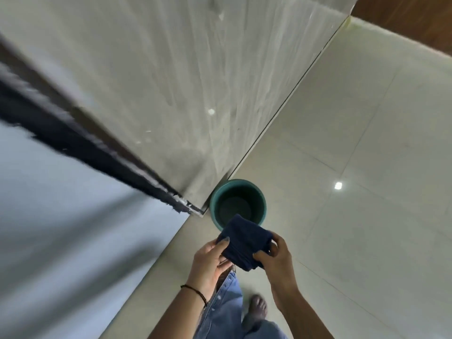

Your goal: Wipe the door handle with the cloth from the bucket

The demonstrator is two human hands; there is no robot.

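A dark blue cloth (243,242), folded into a bundle, is held between both hands just above and in front of a green bucket (215,196). My left hand (210,261) grips the cloth's left edge. My right hand (276,256) pinches its right side. The bucket stands on the floor against the corner of a pale wall and looks empty inside. No door handle shows in this view.
A pale marbled wall panel (171,81) rises ahead. Left of it runs a dark vertical frame edge (80,140) beside a light grey-blue door or panel (61,216). Glossy cream floor tiles (367,167) spread to the right. My jeans and a bare foot (256,309) are below.
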